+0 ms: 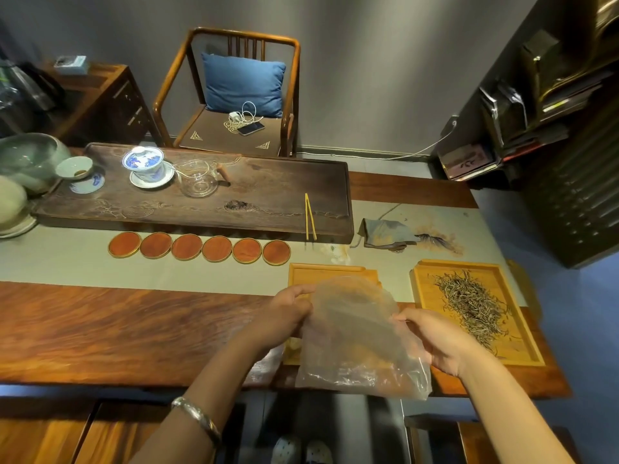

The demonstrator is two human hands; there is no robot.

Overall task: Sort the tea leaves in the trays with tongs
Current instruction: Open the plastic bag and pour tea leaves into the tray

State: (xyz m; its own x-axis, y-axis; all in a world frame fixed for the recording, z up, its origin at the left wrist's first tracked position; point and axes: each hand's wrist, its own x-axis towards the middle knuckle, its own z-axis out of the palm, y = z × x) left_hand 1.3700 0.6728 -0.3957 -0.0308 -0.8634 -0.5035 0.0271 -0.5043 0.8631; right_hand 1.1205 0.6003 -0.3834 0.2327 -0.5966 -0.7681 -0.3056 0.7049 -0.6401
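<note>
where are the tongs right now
In the head view the tongs lie untouched at the right end of the dark tea tray, their tips past its near edge, beyond the left bamboo tray.

Head view, forward-down, near the table (100, 329)

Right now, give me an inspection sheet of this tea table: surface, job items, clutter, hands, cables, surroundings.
Surface: wooden table with a pale runner.
Job's things: tea leaves piled in the right tray; left tray mostly hidden behind a plastic bag; tongs lying untouched on the dark tea tray.
Clutter: six round coasters, lidded cup, glass pitcher, folded cloth.
Hands: left hand and right hand each grip a side of the bag.
Cables: white charger cable beside a phone; wall cable.
Surroundings: chair with blue cushion, shelves.
</note>
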